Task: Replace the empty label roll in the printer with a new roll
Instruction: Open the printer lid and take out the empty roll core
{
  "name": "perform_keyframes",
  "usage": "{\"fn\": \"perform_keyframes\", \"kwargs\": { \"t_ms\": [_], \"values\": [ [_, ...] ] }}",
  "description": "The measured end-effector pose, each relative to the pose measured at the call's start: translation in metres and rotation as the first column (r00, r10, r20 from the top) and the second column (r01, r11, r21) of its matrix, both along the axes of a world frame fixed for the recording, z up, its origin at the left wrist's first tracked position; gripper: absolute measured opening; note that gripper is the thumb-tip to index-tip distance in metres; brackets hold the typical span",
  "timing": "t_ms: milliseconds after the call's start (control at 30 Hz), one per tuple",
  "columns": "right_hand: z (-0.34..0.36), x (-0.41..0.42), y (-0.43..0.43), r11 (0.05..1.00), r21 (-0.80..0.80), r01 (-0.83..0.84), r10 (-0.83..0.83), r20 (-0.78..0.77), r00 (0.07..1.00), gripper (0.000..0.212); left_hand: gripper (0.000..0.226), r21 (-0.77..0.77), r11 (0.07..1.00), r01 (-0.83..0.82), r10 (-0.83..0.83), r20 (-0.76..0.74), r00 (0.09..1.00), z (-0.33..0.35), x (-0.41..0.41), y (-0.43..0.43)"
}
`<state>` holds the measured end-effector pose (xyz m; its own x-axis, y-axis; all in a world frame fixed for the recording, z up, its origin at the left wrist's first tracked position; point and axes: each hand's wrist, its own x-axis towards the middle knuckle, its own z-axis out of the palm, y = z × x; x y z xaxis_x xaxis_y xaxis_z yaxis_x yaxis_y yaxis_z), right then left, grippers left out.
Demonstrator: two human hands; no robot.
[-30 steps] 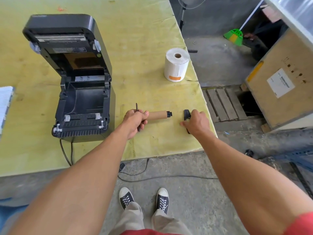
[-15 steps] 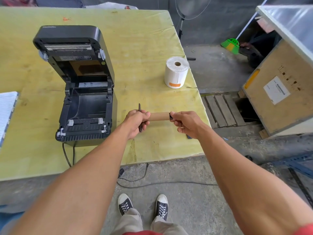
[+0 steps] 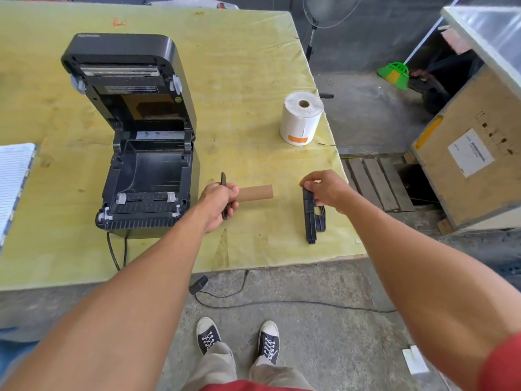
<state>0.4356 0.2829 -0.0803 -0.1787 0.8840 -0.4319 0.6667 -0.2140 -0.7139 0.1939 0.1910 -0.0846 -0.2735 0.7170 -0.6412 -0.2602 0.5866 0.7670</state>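
Counter (image 3: 239,66): covered with a yellow-green sheet; it carries every item below as far as your right hand.
Ribbed white pad (image 3: 14,179): at the far left edge, cut off by the frame; you cannot tell what it is.
Printer (image 3: 146,176): black, left of centre, with the lid tipped up and back; the roll bay is exposed and its bare black floor shows.
Power cable (image 3: 112,249): drops from the printer's near side over the counter edge.
Left hand (image 3: 218,204): yours, just right of the printer; fingers clenched round the left end of the empty core (image 3: 258,192).
Black flange (image 3: 223,179): thin plate, edge-on and upright, caught in the same grasp.
Empty core: brown cardboard tube, level, pointing right out of your left hand; its right end is bare and free.
New label roll (image 3: 301,119): white, standing on end with the hole upward and an orange tab low on its side; near the counter's right edge, with neither hand on it.
Black spindle part (image 3: 310,221): long and slotted, running toward you near the counter's right edge; you cannot tell whether its near end rests on the counter.
Right hand (image 3: 328,189): yours; fingers curled, pinching the far end of the black spindle part.
Green broom (image 3: 393,74): on the floor beyond the counter.
Wooden crate (image 3: 465,153): far right, off the counter, with a white label on its face.
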Motion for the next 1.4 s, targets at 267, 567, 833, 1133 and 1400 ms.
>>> {"fn": "perform_keyframes", "kwargs": {
  "t_ms": [267, 567, 833, 1133, 1400],
  "values": [
    [-0.019, -0.022, 0.01, 0.997, -0.002, -0.079, 0.079, 0.092, 0.993, 0.015, 0.008, -0.043, 0.999, -0.006, 0.006, -0.003, 1.0, -0.008, -0.004, 0.001],
    [-0.032, -0.02, 0.004, 0.991, 0.129, -0.039, 0.02, 0.148, 0.989, 0.017, 0.008, -0.04, 0.999, -0.001, 0.001, 0.001, 1.0, -0.01, 0.001, 0.005],
    [-0.013, -0.021, 0.0, 0.992, 0.089, 0.094, -0.086, -0.095, 0.992, 0.044, 0.008, -0.014, 0.999, -0.041, 0.041, 0.059, 0.997, -0.005, 0.007, 0.005],
    [0.007, -0.046, -0.025, 0.973, -0.229, 0.0, -0.119, -0.506, 0.854, 0.036, 0.007, 0.038, 0.998, -0.047, 0.043, 0.095, 0.995, 0.016, 0.025, 0.008],
    [0.025, -0.03, -0.01, 0.959, -0.208, 0.191, -0.266, -0.44, 0.858, 0.027, 0.03, -0.028, 0.992, -0.123, 0.125, 0.058, 0.991, 0.015, 0.014, 0.0]
  ]
}}
